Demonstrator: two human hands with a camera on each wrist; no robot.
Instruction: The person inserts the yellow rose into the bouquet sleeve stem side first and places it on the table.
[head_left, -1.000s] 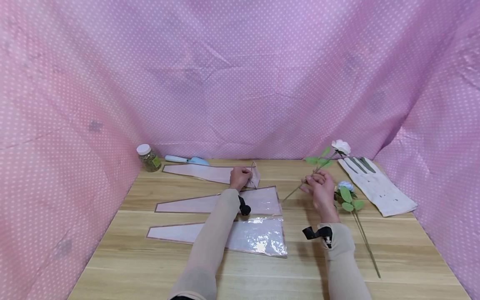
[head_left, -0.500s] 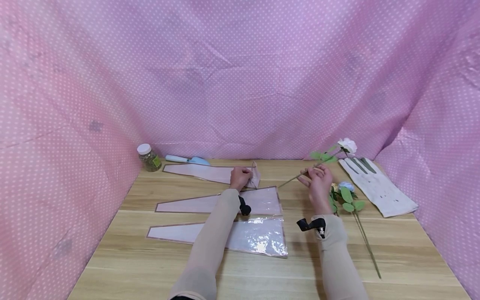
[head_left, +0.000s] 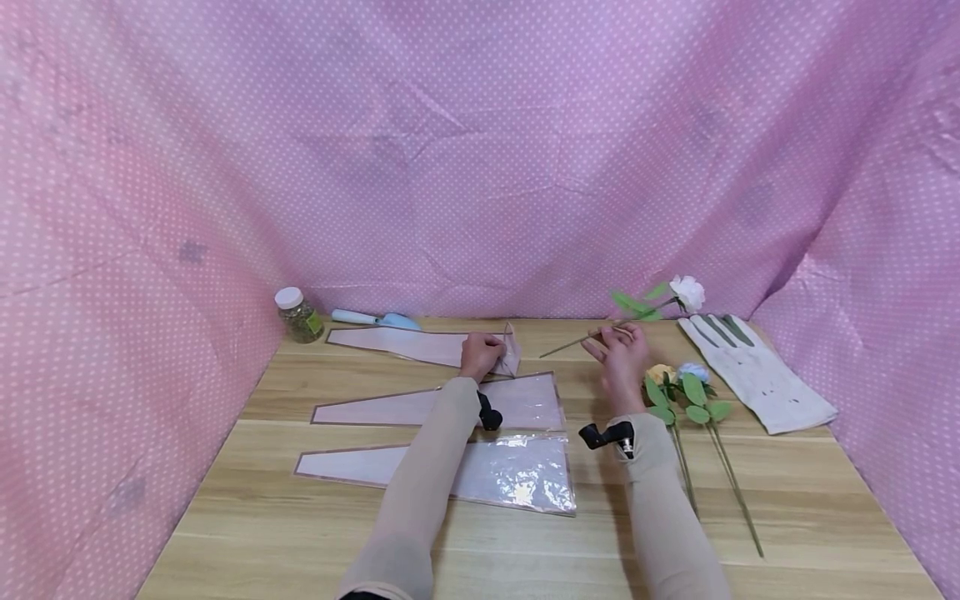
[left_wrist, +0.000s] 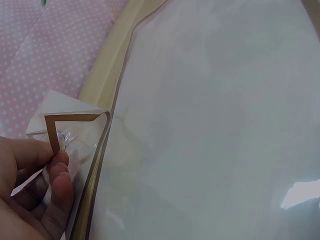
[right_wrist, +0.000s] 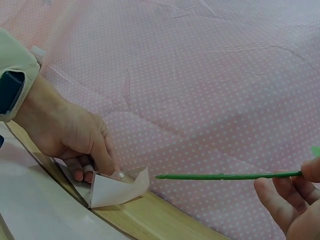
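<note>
At the back of the table, my left hand [head_left: 482, 356] pinches the wide end of a clear, brown-edged flower sleeve [head_left: 405, 343], whose mouth stands raised. The left wrist view shows thumb and fingers on the folded plastic edge [left_wrist: 52, 132]. My right hand [head_left: 624, 362] holds an artificial white rose [head_left: 686, 293] by its green stem [right_wrist: 225, 176]. The bloom points right and the bare stem end points left, short of the sleeve's mouth. In the right wrist view that stem tip lies level, just right of the sleeve's flap [right_wrist: 117, 190].
Two more flower sleeves [head_left: 525, 400] lie flat in front of the held one. A yellow rose [head_left: 662, 375] and a blue rose [head_left: 693, 372] lie at right, beside a white glove [head_left: 765, 375]. A lidded jar [head_left: 298, 317] and a blue trowel [head_left: 375, 319] stand and lie back left.
My right hand has moved left and slightly back with the white rose, its stem tip now closer to the sleeve's mouth and flatter. The yellow rose has come into view. My left hand stays put.
</note>
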